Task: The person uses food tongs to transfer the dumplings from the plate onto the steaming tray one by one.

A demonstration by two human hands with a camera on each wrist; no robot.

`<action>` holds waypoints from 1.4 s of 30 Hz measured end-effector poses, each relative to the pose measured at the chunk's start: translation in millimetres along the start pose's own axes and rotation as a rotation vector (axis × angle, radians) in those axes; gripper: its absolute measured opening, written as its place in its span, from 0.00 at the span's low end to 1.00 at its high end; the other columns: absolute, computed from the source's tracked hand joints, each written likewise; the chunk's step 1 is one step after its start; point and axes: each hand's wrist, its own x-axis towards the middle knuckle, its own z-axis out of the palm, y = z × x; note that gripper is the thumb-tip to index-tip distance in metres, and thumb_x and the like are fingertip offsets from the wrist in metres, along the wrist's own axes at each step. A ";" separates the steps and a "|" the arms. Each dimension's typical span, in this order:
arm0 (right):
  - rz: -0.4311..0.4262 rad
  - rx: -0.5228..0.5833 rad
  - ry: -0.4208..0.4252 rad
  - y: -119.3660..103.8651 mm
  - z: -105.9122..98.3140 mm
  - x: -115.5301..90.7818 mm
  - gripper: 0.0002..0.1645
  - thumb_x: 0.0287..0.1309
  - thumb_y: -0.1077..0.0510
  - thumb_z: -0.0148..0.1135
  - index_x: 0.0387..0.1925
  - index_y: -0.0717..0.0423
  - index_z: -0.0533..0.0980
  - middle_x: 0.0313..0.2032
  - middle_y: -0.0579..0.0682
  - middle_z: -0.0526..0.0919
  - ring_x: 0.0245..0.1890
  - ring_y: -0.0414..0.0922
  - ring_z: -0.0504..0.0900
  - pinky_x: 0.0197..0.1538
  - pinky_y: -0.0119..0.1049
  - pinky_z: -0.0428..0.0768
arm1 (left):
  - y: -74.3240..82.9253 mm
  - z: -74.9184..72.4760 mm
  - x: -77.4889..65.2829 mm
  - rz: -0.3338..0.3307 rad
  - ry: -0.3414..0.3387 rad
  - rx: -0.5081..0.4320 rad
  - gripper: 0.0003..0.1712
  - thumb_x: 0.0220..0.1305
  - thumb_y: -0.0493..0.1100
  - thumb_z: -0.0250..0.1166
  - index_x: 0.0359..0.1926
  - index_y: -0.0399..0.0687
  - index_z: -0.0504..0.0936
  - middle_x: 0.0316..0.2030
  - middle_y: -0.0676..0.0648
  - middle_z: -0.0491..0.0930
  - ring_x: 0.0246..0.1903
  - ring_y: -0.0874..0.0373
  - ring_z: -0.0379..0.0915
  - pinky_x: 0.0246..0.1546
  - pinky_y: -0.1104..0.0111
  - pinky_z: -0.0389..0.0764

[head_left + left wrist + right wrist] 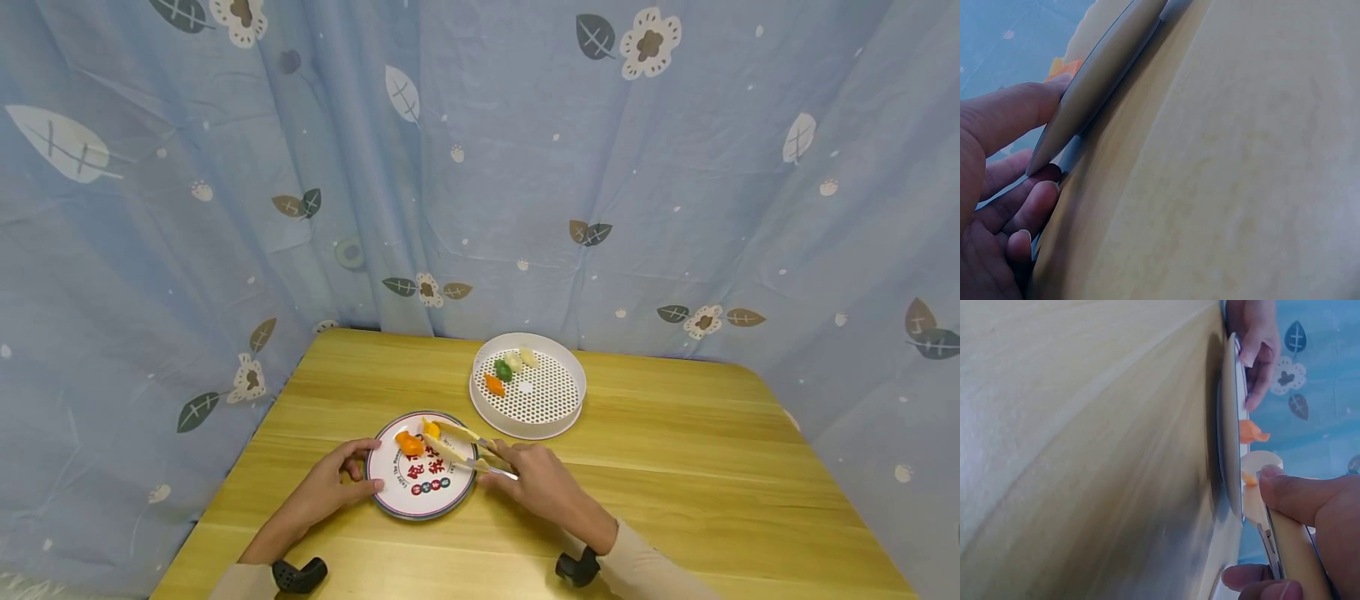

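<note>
My left hand (335, 478) pinches the left rim of a round white plate (387, 497), thumb on top and fingers curled beneath. Red characters and a blue-edged border decorate it. An orange dumpling-shaped piece (409, 443) lies on the plate with a smaller yellow piece (431, 427) beside it. My right hand (542, 483) grips a pair of tongs (447, 448) with cream-coloured ends, held over the plate's right side. Their tips reach the yellow piece, one on each side of it; I cannot tell whether they squeeze it. In the right wrist view, the thumb presses along the tongs' handle (1297, 556).
Behind the plate, to the right, stands a round white perforated tray (528, 429) with a raised wall. Several small pieces lie in it: orange (494, 385), green (503, 371) and pale ones (513, 361). A blue patterned curtain (510, 167) hangs behind the wooden table (675, 467).
</note>
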 end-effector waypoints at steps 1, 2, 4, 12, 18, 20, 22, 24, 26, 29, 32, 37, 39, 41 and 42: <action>0.000 0.002 0.005 0.5 -1.3 -0.1 0.31 0.59 0.41 0.73 0.57 0.55 0.83 0.19 0.35 0.60 0.20 0.34 0.59 0.24 0.31 0.62 | 0.2 0.0 0.0 -0.001 -0.001 0.001 0.38 0.56 0.44 0.80 0.66 0.47 0.76 0.42 0.44 0.73 0.38 0.52 0.67 0.38 0.67 0.68; 0.000 0.005 0.009 1.2 -2.5 -0.1 0.28 0.59 0.41 0.74 0.54 0.54 0.83 0.19 0.35 0.58 0.20 0.34 0.59 0.24 0.31 0.62 | 0.4 0.0 0.0 -0.004 0.001 0.000 0.38 0.56 0.44 0.81 0.66 0.48 0.76 0.42 0.44 0.73 0.38 0.52 0.68 0.38 0.67 0.68; 0.005 0.016 0.012 2.7 -5.5 -0.3 0.23 0.58 0.42 0.74 0.48 0.52 0.83 0.19 0.35 0.58 0.20 0.34 0.59 0.25 0.31 0.62 | 0.4 0.0 -0.2 -0.007 -0.001 0.005 0.38 0.56 0.45 0.81 0.66 0.48 0.76 0.41 0.44 0.73 0.39 0.52 0.67 0.38 0.67 0.68; 0.070 0.044 0.025 11.1 -20.0 -4.4 0.17 0.58 0.42 0.74 0.35 0.48 0.79 0.19 0.38 0.63 0.21 0.33 0.60 0.25 0.30 0.62 | -0.1 0.0 -0.3 -0.019 -0.006 -0.007 0.38 0.56 0.46 0.81 0.66 0.49 0.76 0.40 0.44 0.72 0.39 0.51 0.67 0.38 0.67 0.68; 0.095 0.032 0.082 20.0 -33.4 -8.8 0.21 0.58 0.43 0.75 0.44 0.53 0.85 0.17 0.35 0.61 0.18 0.31 0.57 0.23 0.29 0.61 | -0.7 -0.3 0.6 -0.032 0.006 0.005 0.37 0.55 0.47 0.81 0.65 0.51 0.77 0.40 0.43 0.72 0.39 0.51 0.68 0.38 0.66 0.68; 0.115 0.026 0.089 24.8 -37.7 -10.3 0.27 0.58 0.42 0.75 0.52 0.56 0.86 0.17 0.34 0.61 0.18 0.30 0.57 0.23 0.29 0.61 | -0.4 -0.3 0.3 -0.040 0.008 0.002 0.37 0.55 0.47 0.81 0.65 0.52 0.77 0.39 0.44 0.72 0.39 0.51 0.68 0.38 0.66 0.68; 0.147 0.022 0.088 30.1 -42.1 -11.8 0.32 0.59 0.42 0.74 0.57 0.59 0.84 0.17 0.34 0.62 0.18 0.30 0.57 0.23 0.28 0.62 | -0.6 -0.1 0.2 -0.045 0.003 -0.004 0.37 0.55 0.47 0.81 0.65 0.52 0.77 0.39 0.43 0.72 0.40 0.51 0.67 0.38 0.66 0.68; 0.177 0.011 0.088 36.2 -46.2 -13.1 0.35 0.59 0.41 0.73 0.60 0.60 0.82 0.17 0.35 0.62 0.18 0.30 0.57 0.23 0.28 0.62 | -1.1 0.2 0.2 -0.049 0.004 -0.010 0.37 0.55 0.47 0.81 0.65 0.52 0.78 0.39 0.43 0.72 0.40 0.50 0.67 0.38 0.66 0.69; 0.197 0.006 0.095 42.3 -50.3 -14.1 0.35 0.60 0.42 0.73 0.60 0.61 0.81 0.16 0.35 0.62 0.17 0.30 0.56 0.23 0.28 0.61 | -1.6 0.3 0.2 -0.049 0.002 -0.010 0.37 0.55 0.47 0.81 0.65 0.52 0.77 0.39 0.43 0.72 0.40 0.50 0.67 0.38 0.66 0.69; 0.198 -0.013 0.120 52.1 -56.2 -15.1 0.35 0.59 0.44 0.74 0.60 0.63 0.80 0.15 0.35 0.61 0.17 0.31 0.55 0.22 0.29 0.60 | -1.9 0.2 0.3 -0.050 0.006 -0.010 0.37 0.55 0.48 0.81 0.65 0.52 0.78 0.39 0.43 0.72 0.40 0.50 0.67 0.38 0.66 0.69; 0.214 -0.022 0.138 61.2 -62.1 -15.6 0.35 0.59 0.45 0.75 0.60 0.63 0.80 0.16 0.36 0.62 0.17 0.33 0.55 0.22 0.30 0.60 | -1.7 0.2 0.2 -0.049 0.009 -0.008 0.37 0.55 0.48 0.81 0.65 0.52 0.78 0.39 0.43 0.72 0.40 0.50 0.67 0.38 0.66 0.69; 0.274 -0.033 0.140 76.1 -68.1 -16.8 0.34 0.61 0.46 0.74 0.61 0.64 0.79 0.16 0.38 0.60 0.17 0.35 0.56 0.22 0.31 0.60 | -1.5 0.4 0.5 -0.045 0.008 -0.005 0.37 0.55 0.48 0.81 0.64 0.52 0.78 0.40 0.44 0.72 0.40 0.51 0.68 0.38 0.66 0.69; 0.291 -0.044 0.139 82.0 -69.0 -17.3 0.35 0.61 0.46 0.74 0.61 0.65 0.79 0.16 0.39 0.57 0.17 0.36 0.56 0.22 0.31 0.59 | -1.3 0.5 0.6 -0.043 0.006 -0.007 0.36 0.55 0.48 0.81 0.64 0.52 0.78 0.40 0.43 0.72 0.40 0.51 0.68 0.38 0.66 0.69; 0.301 -0.058 0.138 87.9 -69.4 -17.3 0.35 0.62 0.46 0.73 0.61 0.65 0.79 0.16 0.39 0.56 0.17 0.37 0.57 0.22 0.32 0.60 | -1.1 0.6 0.7 -0.041 0.002 -0.008 0.36 0.55 0.48 0.81 0.64 0.52 0.78 0.41 0.43 0.72 0.40 0.51 0.67 0.38 0.66 0.69; 0.309 -0.064 0.136 90.4 -69.6 -17.1 0.35 0.62 0.46 0.73 0.62 0.65 0.79 0.17 0.39 0.56 0.18 0.37 0.57 0.22 0.32 0.59 | -1.0 0.7 0.7 -0.041 0.000 -0.008 0.36 0.55 0.48 0.81 0.64 0.52 0.78 0.41 0.43 0.72 0.40 0.51 0.67 0.38 0.66 0.69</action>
